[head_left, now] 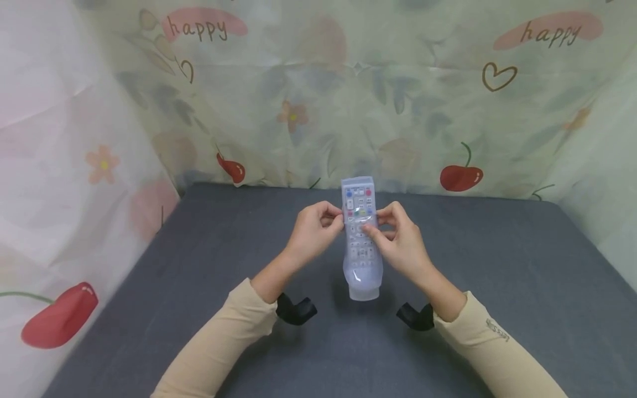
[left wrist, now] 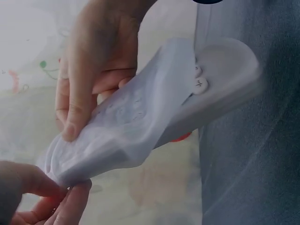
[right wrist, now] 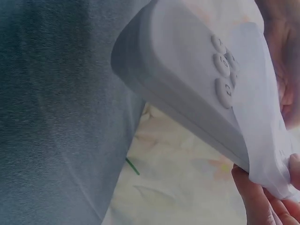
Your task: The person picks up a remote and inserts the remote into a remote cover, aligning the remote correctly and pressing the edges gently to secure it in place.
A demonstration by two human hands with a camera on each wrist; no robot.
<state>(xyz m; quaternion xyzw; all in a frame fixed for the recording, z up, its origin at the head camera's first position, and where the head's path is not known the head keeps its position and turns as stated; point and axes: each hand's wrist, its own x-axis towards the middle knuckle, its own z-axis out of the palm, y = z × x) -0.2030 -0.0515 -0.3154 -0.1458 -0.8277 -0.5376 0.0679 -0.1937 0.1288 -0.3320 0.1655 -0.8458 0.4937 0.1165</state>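
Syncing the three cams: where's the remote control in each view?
Head: remote control at centre, upright between left hand and right hand.
Left wrist: remote slants across the middle, bare end upper right.
Right wrist: remote runs from the top down to the right.
Shared landmark: clear cover, half pulled off.

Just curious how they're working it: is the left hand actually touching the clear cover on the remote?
Touching. The left wrist view shows the left hand pinching the edge of the clear cover between fingertips, no gap, with the remote partly inside.
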